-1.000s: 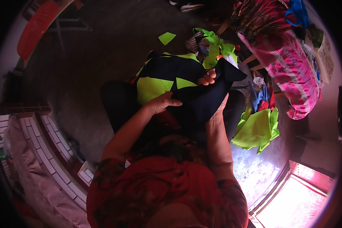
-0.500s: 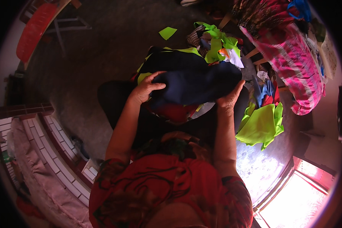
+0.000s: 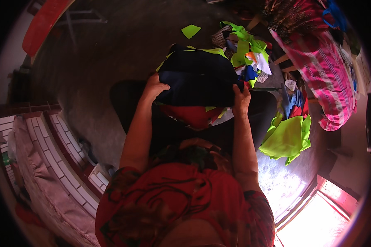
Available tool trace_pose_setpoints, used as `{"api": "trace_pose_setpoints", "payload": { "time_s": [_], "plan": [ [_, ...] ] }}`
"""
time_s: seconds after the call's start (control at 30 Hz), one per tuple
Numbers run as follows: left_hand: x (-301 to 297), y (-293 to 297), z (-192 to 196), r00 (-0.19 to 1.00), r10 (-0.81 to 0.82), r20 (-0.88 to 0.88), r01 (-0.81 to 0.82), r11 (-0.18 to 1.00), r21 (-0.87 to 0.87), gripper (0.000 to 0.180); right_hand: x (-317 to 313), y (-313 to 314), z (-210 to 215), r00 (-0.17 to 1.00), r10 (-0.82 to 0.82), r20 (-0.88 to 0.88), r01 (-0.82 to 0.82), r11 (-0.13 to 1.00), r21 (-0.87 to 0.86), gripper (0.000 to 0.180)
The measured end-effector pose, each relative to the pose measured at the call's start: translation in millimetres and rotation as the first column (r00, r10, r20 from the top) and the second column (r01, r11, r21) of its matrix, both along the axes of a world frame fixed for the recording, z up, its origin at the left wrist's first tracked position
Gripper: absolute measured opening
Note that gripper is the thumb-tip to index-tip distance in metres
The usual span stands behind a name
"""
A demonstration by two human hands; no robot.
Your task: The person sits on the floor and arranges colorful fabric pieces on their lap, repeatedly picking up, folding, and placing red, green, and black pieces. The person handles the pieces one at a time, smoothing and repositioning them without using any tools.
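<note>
A dark navy cloth (image 3: 198, 88) is stretched between my two hands above my lap. My left hand (image 3: 155, 87) grips its left edge, thumb on top. Its right end is pinched by my right hand (image 3: 242, 100), thumb pointing up and the other fingers partly hidden. Directly beyond it lies more dark fabric (image 3: 193, 59), bordered by lime green strips (image 3: 215, 51). Under the near edge a red bundle (image 3: 190, 116) shows between my legs; the navy cloth hides its far side.
Ahead and right lies a heap of lime, white and checked scraps (image 3: 251, 51). A lime green cloth (image 3: 287, 138) lies on the floor to my right, near a pink plaid cloth (image 3: 317, 74). A single green scrap (image 3: 191, 31) is farther off. White bricks (image 3: 55, 164) line the left.
The navy cloth has come down from a raised, bunched shape and is now drawn flatter. My right hand has moved inward a little. The whole view has shifted slightly.
</note>
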State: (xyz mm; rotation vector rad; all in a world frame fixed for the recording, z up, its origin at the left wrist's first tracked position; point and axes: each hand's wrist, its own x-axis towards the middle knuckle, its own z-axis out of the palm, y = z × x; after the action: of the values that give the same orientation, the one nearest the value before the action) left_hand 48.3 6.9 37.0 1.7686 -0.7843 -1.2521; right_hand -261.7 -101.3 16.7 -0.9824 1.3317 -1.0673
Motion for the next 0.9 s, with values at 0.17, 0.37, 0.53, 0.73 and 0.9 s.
{"api": "trace_pose_setpoints", "payload": {
  "time_s": [0.17,0.37,0.53,0.73,0.9],
  "plan": [
    [12.1,9.0,-19.4,0.998,0.052,0.019,-0.052,0.999,0.007,0.04,-0.2,-0.1,18.5,0.91,-0.03,-0.413,-0.038,0.987,-0.156,0.036],
    [13.3,7.4,-10.0,0.972,0.226,-0.071,-0.234,0.961,-0.148,0.031,-13.7,-6.6,14.1,0.727,0.059,-0.684,-0.226,0.962,-0.156,0.035],
    [17.7,5.8,-27.3,0.949,0.306,0.078,-0.284,0.934,-0.216,0.027,-14.2,2.3,9.7,0.592,0.214,-0.777,-0.429,0.9,-0.079,0.031],
    [15.3,2.7,-32.3,0.784,0.251,0.567,-0.232,0.967,-0.107,0.041,-7.5,10.2,8.0,0.384,0.278,-0.881,-0.45,0.889,0.085,0.03],
    [2.1,-3.9,-6.5,0.687,0.052,0.725,-0.264,0.947,0.182,0.031,-7.6,11.9,11.8,0.362,0.266,-0.893,-0.437,0.895,0.089,0.031]
  ]
}}
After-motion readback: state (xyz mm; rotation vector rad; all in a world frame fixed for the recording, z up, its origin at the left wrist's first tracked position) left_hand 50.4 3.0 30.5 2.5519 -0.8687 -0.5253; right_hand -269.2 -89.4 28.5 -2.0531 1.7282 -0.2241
